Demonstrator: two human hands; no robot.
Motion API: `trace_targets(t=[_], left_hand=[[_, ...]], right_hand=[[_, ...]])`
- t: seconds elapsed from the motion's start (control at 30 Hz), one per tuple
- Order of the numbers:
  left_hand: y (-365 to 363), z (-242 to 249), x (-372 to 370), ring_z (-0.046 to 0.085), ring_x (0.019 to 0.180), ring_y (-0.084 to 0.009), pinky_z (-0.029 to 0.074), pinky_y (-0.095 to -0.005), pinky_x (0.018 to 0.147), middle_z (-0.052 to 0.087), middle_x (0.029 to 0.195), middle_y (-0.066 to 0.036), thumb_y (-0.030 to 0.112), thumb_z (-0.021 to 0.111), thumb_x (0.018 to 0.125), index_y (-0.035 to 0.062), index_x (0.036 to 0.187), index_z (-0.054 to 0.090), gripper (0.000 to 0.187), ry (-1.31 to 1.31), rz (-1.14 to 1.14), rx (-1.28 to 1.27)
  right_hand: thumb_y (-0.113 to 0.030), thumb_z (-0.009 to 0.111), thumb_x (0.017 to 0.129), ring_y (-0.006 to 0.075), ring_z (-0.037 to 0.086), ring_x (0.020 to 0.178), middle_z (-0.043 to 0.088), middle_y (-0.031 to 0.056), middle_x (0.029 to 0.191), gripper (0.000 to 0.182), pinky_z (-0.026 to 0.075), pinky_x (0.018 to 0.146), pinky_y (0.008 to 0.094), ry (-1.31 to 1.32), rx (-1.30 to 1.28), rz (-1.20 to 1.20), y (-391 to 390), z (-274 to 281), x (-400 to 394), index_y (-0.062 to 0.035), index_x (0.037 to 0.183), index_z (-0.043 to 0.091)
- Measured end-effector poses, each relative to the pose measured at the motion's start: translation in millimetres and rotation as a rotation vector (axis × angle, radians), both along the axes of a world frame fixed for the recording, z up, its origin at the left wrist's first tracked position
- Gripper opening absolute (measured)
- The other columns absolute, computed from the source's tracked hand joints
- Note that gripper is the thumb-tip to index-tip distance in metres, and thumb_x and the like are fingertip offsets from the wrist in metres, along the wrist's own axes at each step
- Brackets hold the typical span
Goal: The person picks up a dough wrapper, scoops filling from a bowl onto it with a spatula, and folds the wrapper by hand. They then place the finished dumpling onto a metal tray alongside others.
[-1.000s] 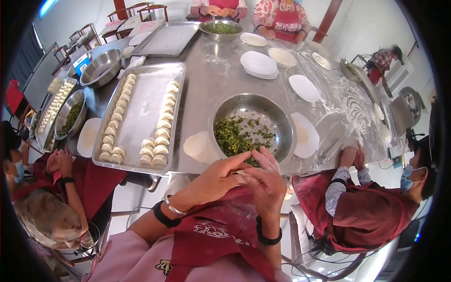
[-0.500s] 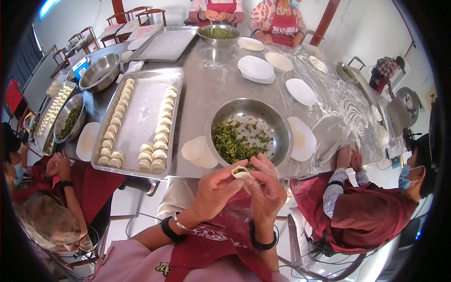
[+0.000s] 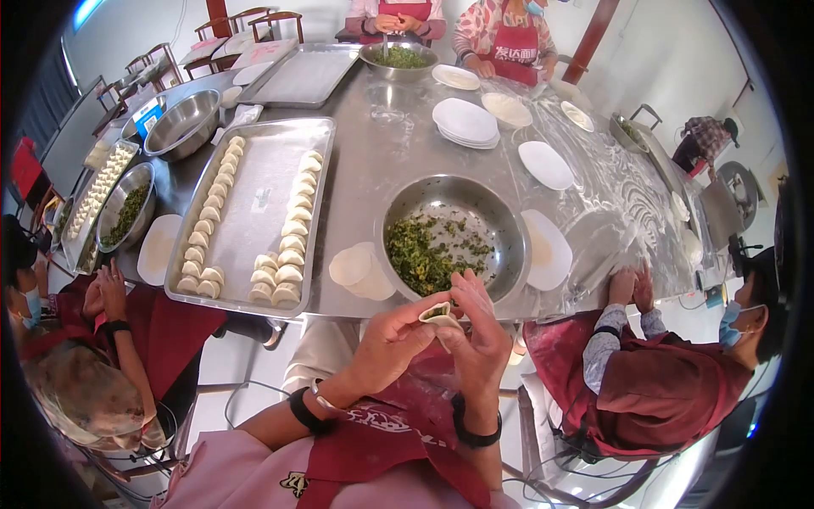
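Observation:
Both my hands meet in front of me, just past the table's near edge, around one filled dumpling wrapper (image 3: 437, 315). My left hand (image 3: 392, 343) pinches its left side, and my right hand (image 3: 479, 335) grips its right side with thumb and fingers. The wrapper is partly folded, with green filling showing in its opening. Right beyond my hands stands a steel bowl (image 3: 515, 212) of chopped green filling (image 3: 424, 254). Round flat wrappers (image 3: 360, 270) lie left of the bowl. Farther left, a metal tray (image 3: 259, 191) holds rows of folded dumplings (image 3: 222, 182).
White plates (image 3: 465, 121) stand beyond the bowl, and another plate (image 3: 547, 246) touches its right side. More bowls (image 3: 182, 125) and trays (image 3: 305, 76) are at the left and back. People in red aprons sit left, right and opposite. Flour covers the table's right part.
My hands remain together on the wrapper, with the fingers slightly shifted around it. The view has moved slightly. At the far right, the standing person's posture has changed.

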State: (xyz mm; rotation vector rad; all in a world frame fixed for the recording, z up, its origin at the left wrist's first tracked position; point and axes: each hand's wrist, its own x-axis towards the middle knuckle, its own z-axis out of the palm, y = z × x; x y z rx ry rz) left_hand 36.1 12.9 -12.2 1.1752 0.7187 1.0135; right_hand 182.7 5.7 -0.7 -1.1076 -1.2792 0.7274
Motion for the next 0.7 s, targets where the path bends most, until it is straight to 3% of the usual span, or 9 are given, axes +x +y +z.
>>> trace_targets(t=[0.07,0.17,0.3,0.5,0.6,0.7], left_hand=[[-0.4,-1.2,-0.8,0.057,0.11,-0.0091,0.048,-0.0263,0.097,0.062,0.122,-0.007,0.005,0.052,0.101,-0.0017,0.145,0.044,0.045,0.007,-0.017,0.035],[-1.1,-5.4,1.1,0.055,0.09,-0.0065,0.048,-0.0241,0.079,0.063,0.113,-0.004,0.002,0.052,0.097,0.0003,0.149,0.038,0.054,0.019,0.014,-0.011],[-0.6,5.3,-1.0,0.057,0.091,-0.0075,0.049,-0.0256,0.079,0.063,0.111,-0.007,0.0,0.05,0.096,-0.0004,0.151,0.033,0.058,0.177,-0.044,0.031],[2.8,4.1,-7.9,0.06,0.086,-0.0095,0.05,-0.026,0.074,0.063,0.109,-0.007,-0.002,0.052,0.093,0.0012,0.152,0.033,0.061,0.117,-0.091,0.006],[4.2,11.3,-9.3,0.061,0.088,-0.0104,0.051,-0.0264,0.074,0.063,0.11,-0.008,-0.003,0.052,0.093,0.0008,0.149,0.035,0.059,0.118,-0.123,0.02],[4.6,6.7,-8.9,0.061,0.097,-0.0108,0.051,-0.0266,0.079,0.062,0.113,-0.007,-0.005,0.051,0.094,0.0005,0.147,0.036,0.055,0.114,-0.139,0.067]], right_hand=[[-0.007,0.078,0.078,0.0394,0.057,0.124,0.07,0.0199,0.117,0.027,0.043,0.105,0.046,-0.082,0.078,0.015,2.3,-7.0,3.8,0.0001,0.103,0.073],[-0.007,0.078,0.077,0.0389,0.059,0.123,0.071,0.0191,0.113,0.022,0.044,0.104,0.0457,-0.161,0.154,0.027,2.3,-14.3,6.1,-0.001,0.098,0.074],[-0.008,0.079,0.076,0.0382,0.06,0.12,0.073,0.0175,0.108,0.018,0.043,0.105,0.0456,-0.26,0.172,0.02,-1.2,-15.2,3.5,-0.0022,0.092,0.074],[-0.018,0.08,0.077,0.0393,0.058,0.124,0.07,0.0176,0.118,0.031,0.044,0.104,0.0458,-0.389,0.163,0.038,2.4,-3.9,5.5,-0.002,0.103,0.073],[-0.019,0.08,0.077,0.0396,0.056,0.125,0.068,0.0183,0.122,0.037,0.045,0.104,0.046,-0.263,0.06,0.115,0.6,4.1,3.4,-0.0016,0.108,0.072],[-0.014,0.08,0.076,0.0383,0.057,0.125,0.07,0.017,0.118,0.029,0.045,0.104,0.0451,-0.174,0.083,0.183,0.6,2.6,3.4,-0.0011,0.101,0.073]])
